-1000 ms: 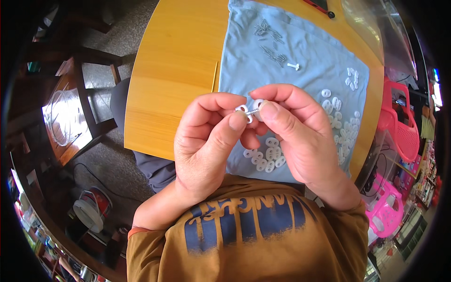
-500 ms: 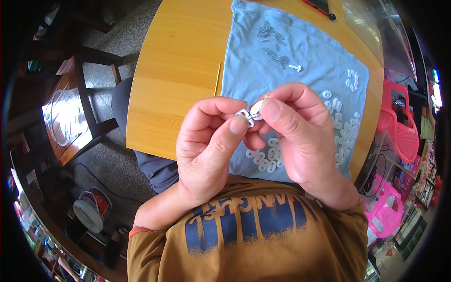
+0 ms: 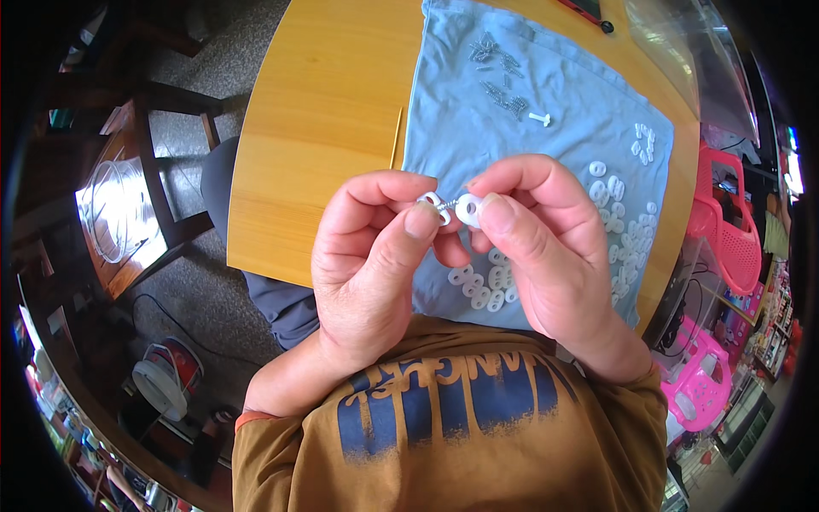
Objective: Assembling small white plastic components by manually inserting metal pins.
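White plastic pieces [image 3: 482, 286] lie on a light-blue cloth [image 3: 546, 162].

— How are the hands placed?
— Left hand [image 3: 371, 256] and right hand [image 3: 546, 247] are raised together before the chest, fingers curled, thumb tips nearly meeting in a pinching grip.

A clear plastic bag [image 3: 674, 43] lies at the far right corner of the round wooden table [image 3: 333, 111], partly over the edge of the blue cloth [image 3: 554, 102]; it is see-through and glossy, crumpled, with light glinting off its folds. Beyond the table's right edge, at the picture's rim, a small bright screen [image 3: 792, 166] shows as a narrow sliver with blue and white light. Neither can be made out in finer detail.
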Demonstrator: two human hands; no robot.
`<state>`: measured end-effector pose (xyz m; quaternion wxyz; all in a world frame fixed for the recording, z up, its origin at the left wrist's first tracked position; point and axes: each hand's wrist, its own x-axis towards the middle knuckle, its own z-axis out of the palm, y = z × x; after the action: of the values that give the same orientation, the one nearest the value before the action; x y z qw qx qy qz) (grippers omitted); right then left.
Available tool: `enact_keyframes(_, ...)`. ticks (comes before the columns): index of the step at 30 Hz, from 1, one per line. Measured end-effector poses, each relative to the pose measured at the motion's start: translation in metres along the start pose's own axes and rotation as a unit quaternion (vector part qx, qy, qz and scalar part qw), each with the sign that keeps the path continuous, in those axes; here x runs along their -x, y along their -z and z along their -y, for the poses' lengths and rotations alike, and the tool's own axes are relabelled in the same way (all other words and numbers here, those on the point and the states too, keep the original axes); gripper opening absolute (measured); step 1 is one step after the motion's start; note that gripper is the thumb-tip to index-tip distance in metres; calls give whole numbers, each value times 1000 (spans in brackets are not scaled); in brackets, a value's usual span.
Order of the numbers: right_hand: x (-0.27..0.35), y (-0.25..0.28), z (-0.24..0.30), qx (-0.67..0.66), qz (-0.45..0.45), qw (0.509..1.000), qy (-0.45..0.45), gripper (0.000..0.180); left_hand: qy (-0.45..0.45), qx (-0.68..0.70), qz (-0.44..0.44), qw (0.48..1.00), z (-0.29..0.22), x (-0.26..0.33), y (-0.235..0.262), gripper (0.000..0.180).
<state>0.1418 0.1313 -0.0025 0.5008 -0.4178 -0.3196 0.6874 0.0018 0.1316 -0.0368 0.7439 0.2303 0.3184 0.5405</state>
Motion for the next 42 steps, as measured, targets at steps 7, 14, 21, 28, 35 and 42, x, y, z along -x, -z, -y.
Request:
enact_keyframes(7, 2, 5, -1, 33, 5, 999, -14, 19, -21, -20, 21, 999, 0, 4, 1, 16)
enact_keyframes(14, 4, 7, 3, 70, -37, 996, -33, 18, -102, -98, 5, 990, 0, 7, 0, 17)
enact_keyframes(21, 7, 8, 7, 0, 33, 998, -58, 24, -99, -85, 6, 991, 3, 7, -1, 18)
enact_keyframes(28, 7, 14, 4, 82, 48, 995, -39, 22, -91, -99, 19, 991, 4, 8, 0, 18)
enact_keyframes(35, 6, 13, -2, 106, 29, 994, 30, 19, -75, -96, 12, 993, 4, 7, 2, 17)
enact_keyframes(42, 7, 15, -1, 77, 16, 997, 15, 19, -61, -83, 29, 994, 4, 7, 1, 18)
